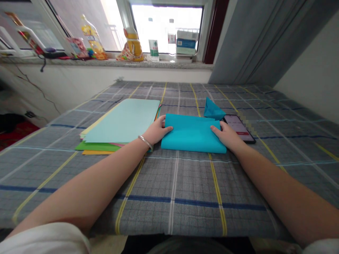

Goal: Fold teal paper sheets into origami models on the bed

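A bright blue sheet of paper (192,135), folded over on itself, lies in front of me on the checked cloth. My left hand (158,131) grips its left edge, thumb on top and fingers behind. At the opposite edge my right hand (224,134) holds the paper the same way, thumb on its upper face. The fold nearest me looks rounded rather than creased flat. Just behind the paper, near my right hand, stands a small folded blue paper shape (212,110) with a pointed top.
Left of my hands lies a stack of coloured paper (124,121), pale blue uppermost. A phone (239,127) rests beside my right hand. The checked cloth (193,183) covers the table. Bottles and boxes line the windowsill (106,62); a grey curtain (254,42) hangs at right.
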A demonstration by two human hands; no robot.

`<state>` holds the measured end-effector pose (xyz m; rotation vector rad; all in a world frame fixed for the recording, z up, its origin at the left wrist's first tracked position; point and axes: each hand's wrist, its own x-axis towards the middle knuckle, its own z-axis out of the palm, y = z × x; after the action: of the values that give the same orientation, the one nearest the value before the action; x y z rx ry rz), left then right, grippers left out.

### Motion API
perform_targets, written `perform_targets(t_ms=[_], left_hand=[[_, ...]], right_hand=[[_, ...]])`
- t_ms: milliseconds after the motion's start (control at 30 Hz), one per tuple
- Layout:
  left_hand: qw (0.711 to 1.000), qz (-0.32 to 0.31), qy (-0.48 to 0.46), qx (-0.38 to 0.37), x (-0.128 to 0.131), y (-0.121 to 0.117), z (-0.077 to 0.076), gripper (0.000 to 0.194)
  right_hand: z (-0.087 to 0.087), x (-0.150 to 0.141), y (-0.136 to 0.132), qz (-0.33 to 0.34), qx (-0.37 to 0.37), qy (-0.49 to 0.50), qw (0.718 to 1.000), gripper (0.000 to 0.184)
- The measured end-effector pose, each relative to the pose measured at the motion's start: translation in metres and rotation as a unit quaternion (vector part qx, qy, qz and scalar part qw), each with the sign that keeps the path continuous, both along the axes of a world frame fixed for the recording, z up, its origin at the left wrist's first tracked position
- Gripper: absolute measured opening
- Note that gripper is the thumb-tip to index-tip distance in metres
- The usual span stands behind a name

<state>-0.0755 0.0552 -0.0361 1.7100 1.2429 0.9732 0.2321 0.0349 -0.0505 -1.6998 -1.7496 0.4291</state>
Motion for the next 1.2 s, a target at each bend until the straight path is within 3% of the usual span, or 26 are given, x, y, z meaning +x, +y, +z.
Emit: perform_targets(t_ms=[100,200,300,400,500,567,800,933,1200], left_hand=[[0.999,-0.033,-0.005,-0.013,0.002,0.002,-0.001,0.047],[0.999,-0.044,-0.024,-0.011,0.003,0.003,0.000,0.040],[0.997,-0.041,-0.061,-0.023,0.005,0.000,0.003,0.040],[0.994,-0.038,-0.098,-0.040,0.006,-0.005,0.008,0.051],[0.993,-0.053,-0.099,-0.035,0.006,-0.011,0.016,0.085],[0.994,-0.065,-0.083,-0.023,0.005,-0.013,0.021,0.094],[0.999,0.029,-0.002,0.019,0.003,-0.009,0.018,0.048],[0.996,0.058,0.042,0.059,0.002,-0.004,0.014,0.045],[0.997,0.049,0.022,0.062,0.002,-0.003,0.013,0.046]], right_hand=[[0.002,-0.001,0.001,0.000,-0.010,0.141,0.990,0.028],[0.003,-0.002,0.002,0.004,-0.002,0.292,0.956,0.038],[0.003,-0.001,0.002,-0.001,0.028,0.334,0.942,0.051],[0.003,0.001,0.001,0.018,0.048,0.322,0.945,0.061],[0.005,0.002,-0.001,0.044,0.059,0.282,0.957,0.061],[0.008,0.003,-0.003,0.055,0.065,0.249,0.965,0.058],[0.013,0.002,-0.007,0.047,0.052,0.135,0.988,0.049],[0.011,0.002,-0.006,0.046,0.053,0.135,0.988,0.049],[0.018,-0.003,-0.011,0.034,0.088,0.150,0.984,0.048]])
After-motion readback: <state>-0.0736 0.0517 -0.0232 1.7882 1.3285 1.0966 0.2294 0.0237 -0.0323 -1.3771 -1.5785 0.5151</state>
